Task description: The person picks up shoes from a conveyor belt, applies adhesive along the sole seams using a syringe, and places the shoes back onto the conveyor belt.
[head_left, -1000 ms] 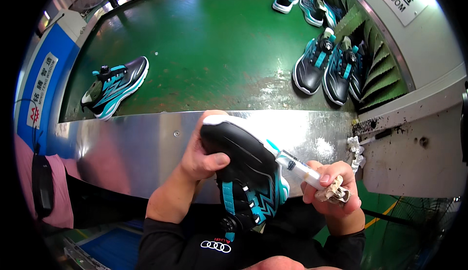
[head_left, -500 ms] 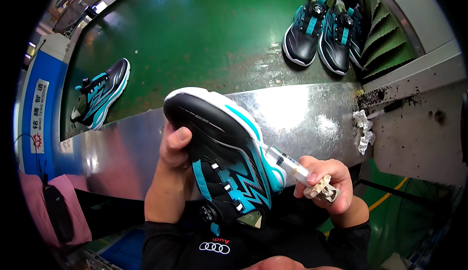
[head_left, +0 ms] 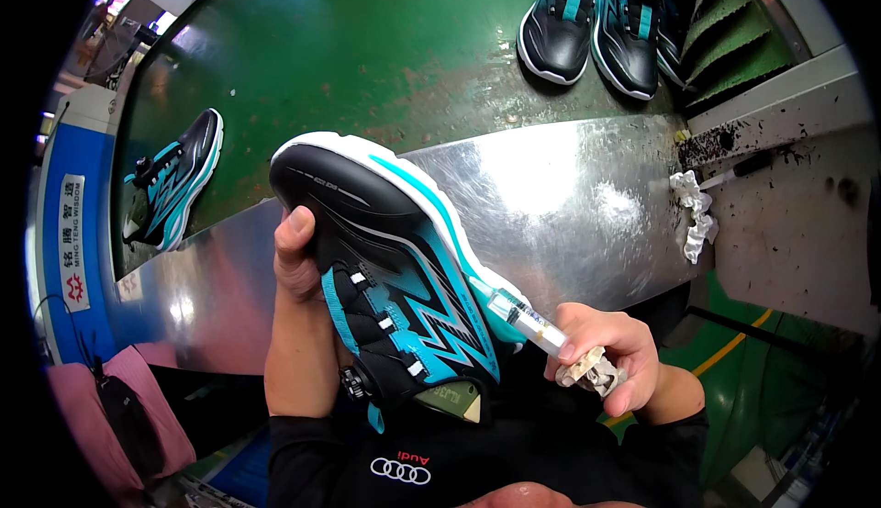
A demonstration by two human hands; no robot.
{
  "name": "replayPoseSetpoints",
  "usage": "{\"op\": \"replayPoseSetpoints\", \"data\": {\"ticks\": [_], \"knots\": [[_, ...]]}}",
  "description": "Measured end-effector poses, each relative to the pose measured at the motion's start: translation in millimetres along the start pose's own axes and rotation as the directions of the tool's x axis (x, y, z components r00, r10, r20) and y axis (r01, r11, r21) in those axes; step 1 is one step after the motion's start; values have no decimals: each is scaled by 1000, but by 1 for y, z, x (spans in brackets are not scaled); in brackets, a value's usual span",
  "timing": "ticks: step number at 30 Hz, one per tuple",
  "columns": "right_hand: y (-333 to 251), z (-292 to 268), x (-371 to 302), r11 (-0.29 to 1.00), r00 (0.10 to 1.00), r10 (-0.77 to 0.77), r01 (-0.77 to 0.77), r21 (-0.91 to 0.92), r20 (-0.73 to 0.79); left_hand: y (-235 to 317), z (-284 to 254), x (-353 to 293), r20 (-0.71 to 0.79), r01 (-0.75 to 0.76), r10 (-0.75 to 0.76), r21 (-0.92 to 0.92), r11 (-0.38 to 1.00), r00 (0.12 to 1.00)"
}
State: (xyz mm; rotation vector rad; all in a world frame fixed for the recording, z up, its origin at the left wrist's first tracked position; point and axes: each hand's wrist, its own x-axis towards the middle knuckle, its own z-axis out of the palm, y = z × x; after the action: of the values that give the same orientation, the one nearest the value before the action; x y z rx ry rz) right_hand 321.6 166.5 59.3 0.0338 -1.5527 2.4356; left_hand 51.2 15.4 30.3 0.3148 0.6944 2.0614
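Note:
A black and teal sneaker [head_left: 404, 269] with a white sole is tilted in front of me, its toe toward the upper left. My left hand [head_left: 298, 256] is closed round its forefoot, the thumb on the upper and the other fingers hidden behind. In my right hand [head_left: 610, 357] is a clear syringe [head_left: 528, 320], gripped together with a crumpled piece of pale tissue [head_left: 595, 370]. The syringe's tip meets the edge where the upper joins the white sole, near the midfoot. A green insert [head_left: 450, 401] shows in the shoe's opening.
Another matching sneaker [head_left: 174, 180] lies at the left of the green belt [head_left: 340, 49]. Several more [head_left: 557, 35] stand at the far right beside green flaps [head_left: 739, 44]. A metal ledge [head_left: 606, 155] borders the belt. Crumpled paper [head_left: 693, 217] and a brush-like tool [head_left: 734, 170] lie right.
The sneaker and both hands have shifted left in view. The syringe tip has moved along the sole edge toward the heel. The shoes at the back appear higher in the picture.

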Motion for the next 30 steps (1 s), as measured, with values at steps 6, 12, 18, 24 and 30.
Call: {"op": "replayPoseSetpoints", "data": {"ticks": [6,12,18,24,30], "knots": [[1,-1,-11,996,1000,-22,24,-88,21,4,-4,3,-26,95,-94,14,995,995],[2,2,-24,984,995,-91,94,-150,28,2,-12,7,-62,117,-119,-38,992,991],[7,3,-38,981,993,-112,115,-155,30,-3,-23,13,27,63,-63,-14,998,998],[13,-1,-45,973,990,-139,144,-183,39,-4,-12,15,-56,97,-106,-134,986,993],[19,-2,-50,970,986,-167,169,-173,27,0,-18,13,-113,105,-115,-90,990,987]]}}
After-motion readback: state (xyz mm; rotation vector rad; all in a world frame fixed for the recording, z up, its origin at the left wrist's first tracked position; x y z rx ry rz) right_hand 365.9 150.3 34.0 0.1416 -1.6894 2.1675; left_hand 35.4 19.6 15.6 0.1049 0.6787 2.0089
